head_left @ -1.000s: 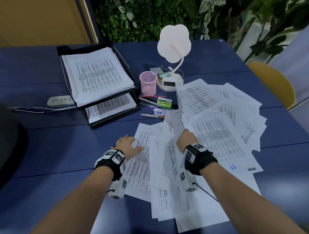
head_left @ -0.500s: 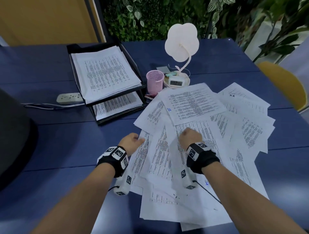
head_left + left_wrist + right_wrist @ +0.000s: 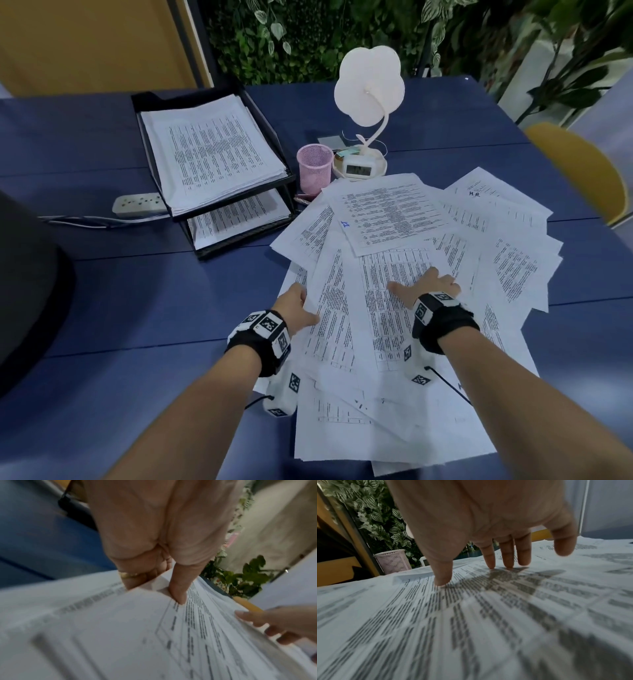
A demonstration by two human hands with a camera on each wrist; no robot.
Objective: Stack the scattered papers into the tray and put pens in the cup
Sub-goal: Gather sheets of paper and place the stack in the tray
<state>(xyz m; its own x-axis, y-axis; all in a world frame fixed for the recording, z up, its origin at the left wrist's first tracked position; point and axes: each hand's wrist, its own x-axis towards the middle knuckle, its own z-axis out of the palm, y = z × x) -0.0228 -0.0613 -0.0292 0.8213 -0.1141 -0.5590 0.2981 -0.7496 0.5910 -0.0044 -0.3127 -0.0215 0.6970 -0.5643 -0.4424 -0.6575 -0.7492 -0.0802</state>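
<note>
Printed papers lie in a loose overlapping heap on the blue table, in front of me and to the right. My left hand pinches the heap's left edge, thumb on top and fingers underneath. My right hand lies spread on the top sheet, fingertips pressing on it. The black two-tier tray at the back left holds a paper stack on each level. The pink mesh cup stands beside the tray, its inside hidden. One pen end pokes out from under the papers near the cup.
A white flower-shaped lamp with a small clock stands behind the cup. A power strip with its cable lies left of the tray. A yellow chair is at the right, a dark object at the left edge.
The papers have been drawn together and now cover the pens by the cup. My right hand went from curled to spread flat on the top sheet. My left hand took hold of the left edge.
</note>
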